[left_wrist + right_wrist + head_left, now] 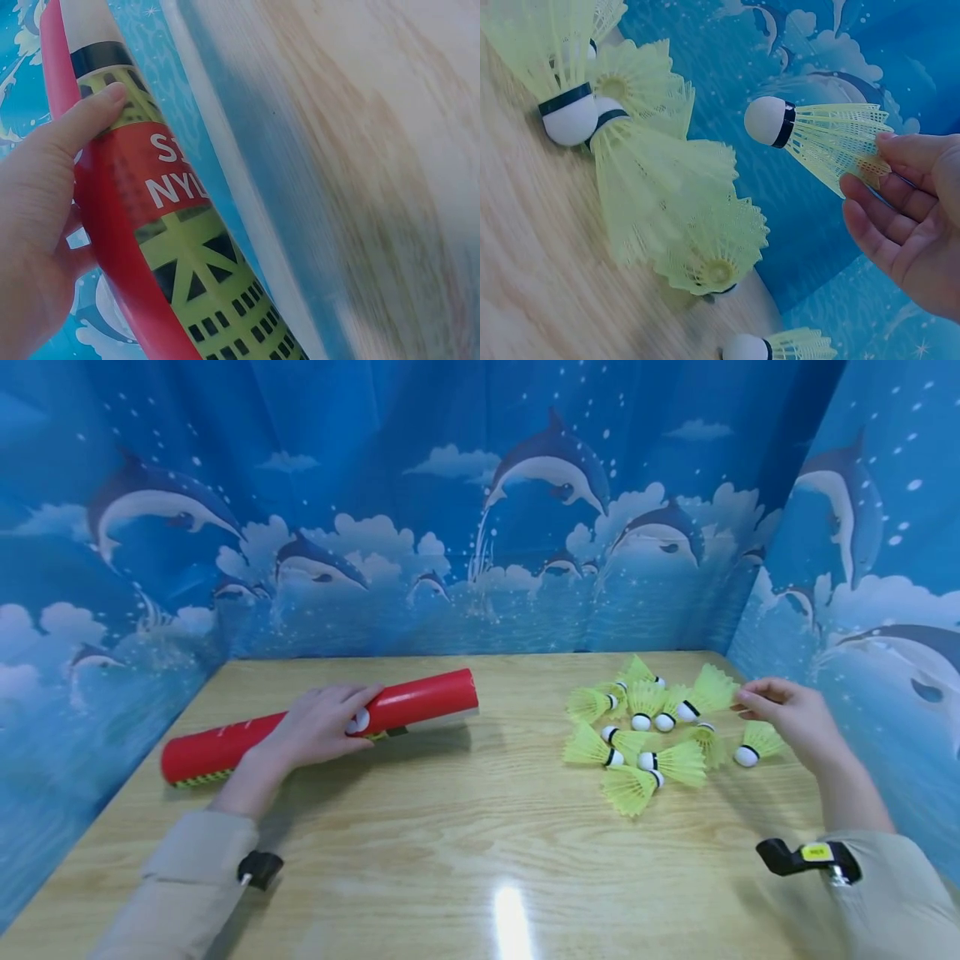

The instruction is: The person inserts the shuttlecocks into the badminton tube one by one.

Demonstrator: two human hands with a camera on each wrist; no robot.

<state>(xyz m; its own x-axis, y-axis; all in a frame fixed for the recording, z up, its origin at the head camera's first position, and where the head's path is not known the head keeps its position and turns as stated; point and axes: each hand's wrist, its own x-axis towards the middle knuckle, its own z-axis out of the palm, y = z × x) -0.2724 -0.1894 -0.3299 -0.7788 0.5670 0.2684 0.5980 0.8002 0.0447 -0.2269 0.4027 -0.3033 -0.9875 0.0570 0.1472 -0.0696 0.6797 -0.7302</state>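
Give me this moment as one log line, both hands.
left hand: grips red tube | right hand: pinches yellow shuttlecock by skirt rim | other shuttlecocks: on table

The tube (176,238) bears white lettering (172,191), "NYL", below a cut-off line beginning "S".

The glossy red cylindrical tube (423,695) bears white lettering (176,191) and a yellow-green panel (202,259) patterned with black blocks; the yellow mesh shuttlecocks (682,762) show white rounded heads (763,120) with black bands (785,125). The tan wooden tabletop (420,860) is grain-patterned. The blue fabric backdrop (337,435) carries white-bellied dolphins (562,447) and white clouds (457,462); the cloth sleeves (191,868) are plain beige.
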